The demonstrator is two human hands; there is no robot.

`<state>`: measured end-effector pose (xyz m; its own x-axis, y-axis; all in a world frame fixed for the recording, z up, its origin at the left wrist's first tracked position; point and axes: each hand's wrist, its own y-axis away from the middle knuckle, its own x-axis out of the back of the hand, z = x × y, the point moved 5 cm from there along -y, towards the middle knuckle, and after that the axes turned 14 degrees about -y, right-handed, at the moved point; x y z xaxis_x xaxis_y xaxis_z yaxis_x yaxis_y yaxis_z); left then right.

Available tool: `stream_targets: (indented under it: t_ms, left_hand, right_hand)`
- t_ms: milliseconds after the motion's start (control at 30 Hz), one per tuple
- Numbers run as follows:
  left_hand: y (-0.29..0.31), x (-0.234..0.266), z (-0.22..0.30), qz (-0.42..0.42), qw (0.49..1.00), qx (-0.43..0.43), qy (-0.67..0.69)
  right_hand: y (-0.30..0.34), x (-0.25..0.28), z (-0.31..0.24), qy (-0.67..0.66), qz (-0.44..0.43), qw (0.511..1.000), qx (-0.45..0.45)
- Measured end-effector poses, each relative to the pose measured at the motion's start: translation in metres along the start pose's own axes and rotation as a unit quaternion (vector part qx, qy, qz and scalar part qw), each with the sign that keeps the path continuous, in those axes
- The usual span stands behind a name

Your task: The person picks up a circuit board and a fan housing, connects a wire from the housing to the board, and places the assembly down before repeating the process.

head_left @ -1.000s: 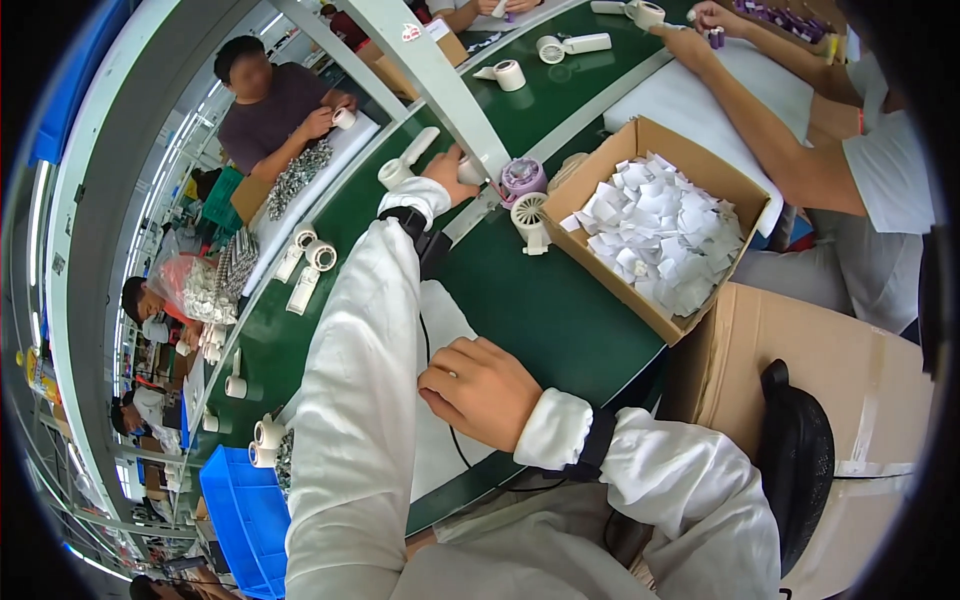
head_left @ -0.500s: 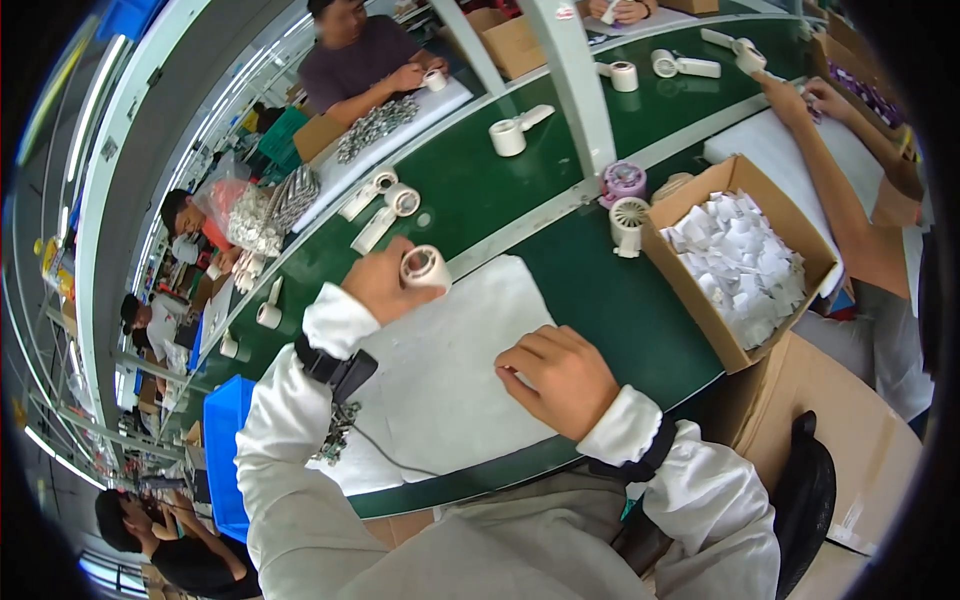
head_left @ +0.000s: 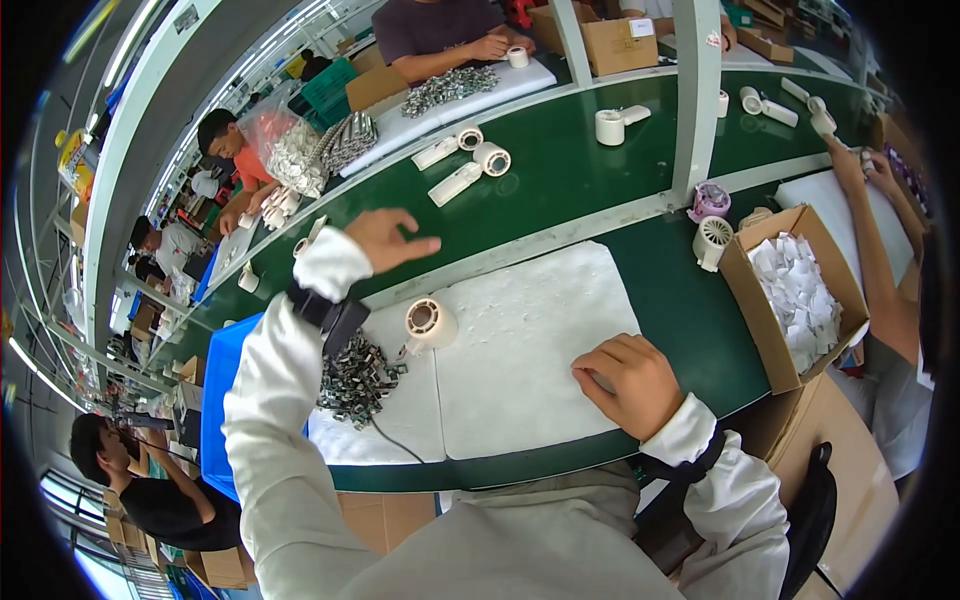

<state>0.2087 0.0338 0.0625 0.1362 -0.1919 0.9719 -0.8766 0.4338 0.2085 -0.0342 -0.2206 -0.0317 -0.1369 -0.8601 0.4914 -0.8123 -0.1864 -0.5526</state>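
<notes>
My left hand (head_left: 385,240) is stretched out over the rail at the edge of the green belt, empty, with thumb and fingers apart. Below it, a white handheld fan body (head_left: 432,325) with a round open end lies on the white mat (head_left: 530,340). A heap of small metal parts (head_left: 360,380) sits right beside that fan body. Over the mat's right edge is my right hand (head_left: 635,385), its fingers curled together and the thumb near them; nothing shows in it. The nearest pieces to my left hand on the belt are two white fan bodies with handles (head_left: 470,172).
A blue bin (head_left: 225,400) stands left of the mat. On the right are a carton of white paper slips (head_left: 797,290), a white fan (head_left: 712,242) and a purple one (head_left: 710,200). A metal post (head_left: 697,100) rises beside the belt (head_left: 560,180). Co-workers sit around it.
My left hand has let go of the fan body, which now lies on the mat, and has moved out toward the belt. The view has shifted left; my right hand stays curled over the mat.
</notes>
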Motion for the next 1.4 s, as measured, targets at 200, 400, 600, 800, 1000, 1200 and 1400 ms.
stream_targets:
  t_ms: [200, 400, 600, 800, 1000, 1200, 1400]
  left_hand:
    - [-0.175, -0.043, -0.037, 0.143, 0.986, -0.071, -0.048]
    - [-0.234, -0.065, -0.020, 0.106, 0.972, -0.009, -0.209]
    - [-0.215, -0.039, 0.003, 0.110, 0.958, -0.059, -0.260]
    - [-0.064, 0.011, 0.096, 0.034, 0.988, -0.108, 0.103]
    - [0.111, -0.046, 0.163, 0.058, 0.941, -0.242, 0.228]
    - [0.163, -0.114, 0.180, 0.107, 0.981, -0.108, 0.124]
    - [0.162, -0.088, 0.193, 0.135, 0.952, -0.264, -0.077]
  right_hand:
    - [-0.001, -0.002, -0.002, -0.002, -0.018, 1.000, 0.006]
    - [-0.002, -0.004, 0.006, -0.030, -0.034, 0.999, -0.010]
    - [-0.004, 0.002, -0.001, -0.019, -0.042, 0.999, 0.010]
    - [-0.008, 0.018, -0.006, -0.033, 0.063, 0.997, -0.034]
    - [-0.001, 0.011, -0.031, -0.085, 0.055, 0.991, -0.088]
    - [0.004, -0.025, -0.023, -0.009, -0.093, 0.992, -0.088]
    - [0.008, -0.029, -0.031, -0.026, -0.116, 0.990, -0.079]
